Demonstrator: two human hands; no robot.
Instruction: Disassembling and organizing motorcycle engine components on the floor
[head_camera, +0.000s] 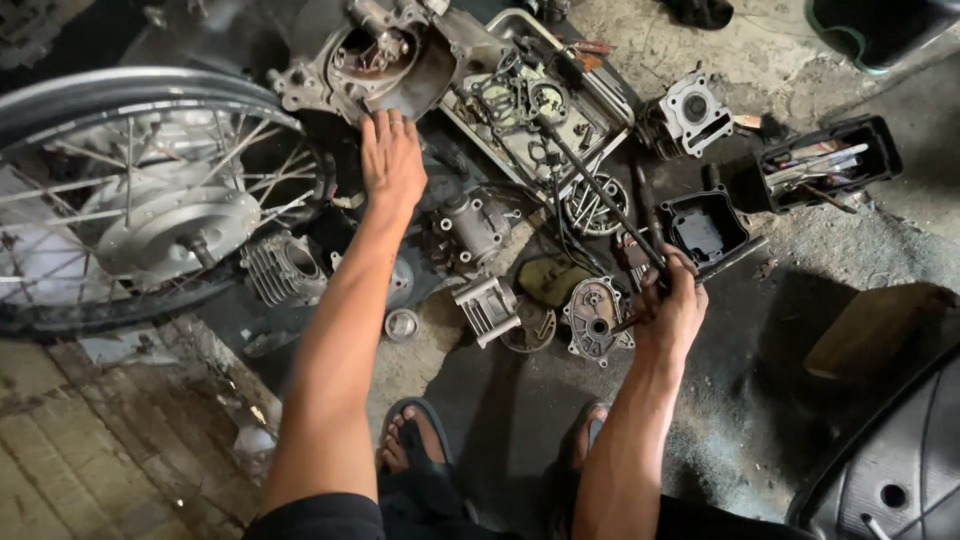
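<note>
1. Reaching far, the left hand lies flat, fingers together, on the engine case – just right of the wheel.
2. Right hand – fingers wrapped round a long rod, near the metal tray.

Spoked wheel left; engine case behind; parts tray right of case.

engine casing | grey, greasy, open-faced | on floor beside wheel

Left hand on engine case (flat); right hand gripping rod.
</note>
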